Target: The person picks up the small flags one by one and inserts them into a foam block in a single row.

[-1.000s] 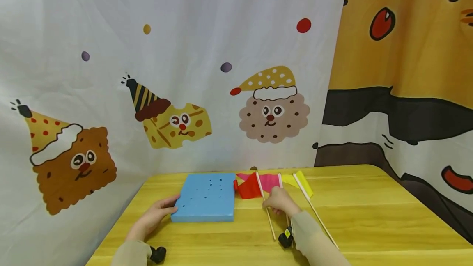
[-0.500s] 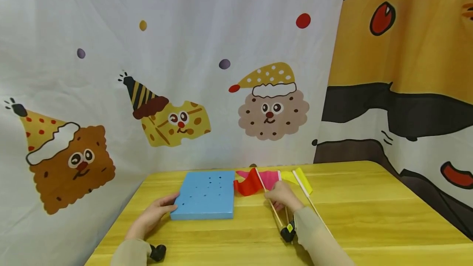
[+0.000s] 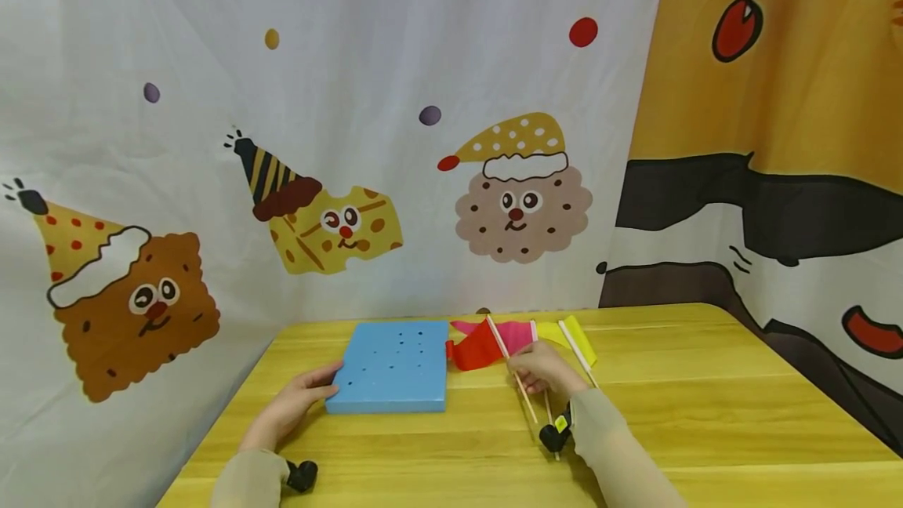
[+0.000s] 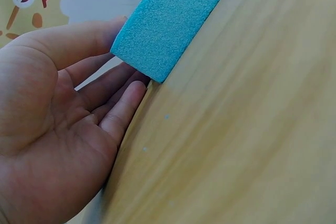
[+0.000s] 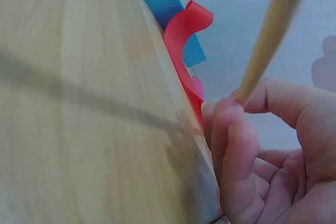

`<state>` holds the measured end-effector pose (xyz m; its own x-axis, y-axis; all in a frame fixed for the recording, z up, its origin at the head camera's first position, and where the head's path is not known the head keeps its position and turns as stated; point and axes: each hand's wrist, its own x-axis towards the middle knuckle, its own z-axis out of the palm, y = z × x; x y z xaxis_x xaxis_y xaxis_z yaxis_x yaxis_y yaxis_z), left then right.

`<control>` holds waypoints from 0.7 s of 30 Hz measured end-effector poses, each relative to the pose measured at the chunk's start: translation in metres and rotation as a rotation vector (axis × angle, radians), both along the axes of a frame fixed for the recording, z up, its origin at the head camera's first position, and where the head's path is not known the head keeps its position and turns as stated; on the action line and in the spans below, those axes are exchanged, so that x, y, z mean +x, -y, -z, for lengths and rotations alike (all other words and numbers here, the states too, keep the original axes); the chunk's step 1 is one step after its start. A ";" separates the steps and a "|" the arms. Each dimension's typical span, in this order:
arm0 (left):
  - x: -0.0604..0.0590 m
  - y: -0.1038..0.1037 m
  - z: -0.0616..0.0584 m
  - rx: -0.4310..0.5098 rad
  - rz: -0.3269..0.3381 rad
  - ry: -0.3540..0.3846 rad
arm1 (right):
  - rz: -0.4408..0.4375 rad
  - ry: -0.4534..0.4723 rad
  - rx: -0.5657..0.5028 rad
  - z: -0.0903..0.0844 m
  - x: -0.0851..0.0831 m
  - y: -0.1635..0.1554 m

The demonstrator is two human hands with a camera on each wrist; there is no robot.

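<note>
Item: red flag [image 3: 474, 353], lying just right of the blue foam block [image 3: 392, 365]. My right hand [image 3: 543, 367] pinches its stick [image 3: 520, 382]; my left hand [image 3: 299, 402], fingers straight, steadies the block's near-left corner. Risk: the thin stick slipping from a light pinch; the neighbouring pink flag [image 3: 518, 338] snagging.

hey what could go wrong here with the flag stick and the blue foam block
The right hand only pinches the red flag's stick at the fingertips, so the stick could slip or twist.

The pink flag and yellow flag lie right beside it and might get dragged along.

The left hand merely touches the corner of the foam block, so the block may slide on the table if pushed.
</note>
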<state>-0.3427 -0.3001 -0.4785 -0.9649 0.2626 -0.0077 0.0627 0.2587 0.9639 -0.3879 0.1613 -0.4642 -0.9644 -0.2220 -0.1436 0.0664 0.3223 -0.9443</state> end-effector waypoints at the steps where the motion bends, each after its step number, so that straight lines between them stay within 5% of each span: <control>1: 0.000 0.000 0.000 -0.001 0.001 -0.002 | -0.011 0.007 -0.008 0.000 -0.001 0.000; 21: 0.002 0.001 -0.001 -0.016 0.014 -0.010 | -0.042 0.036 -0.105 -0.021 -0.002 0.006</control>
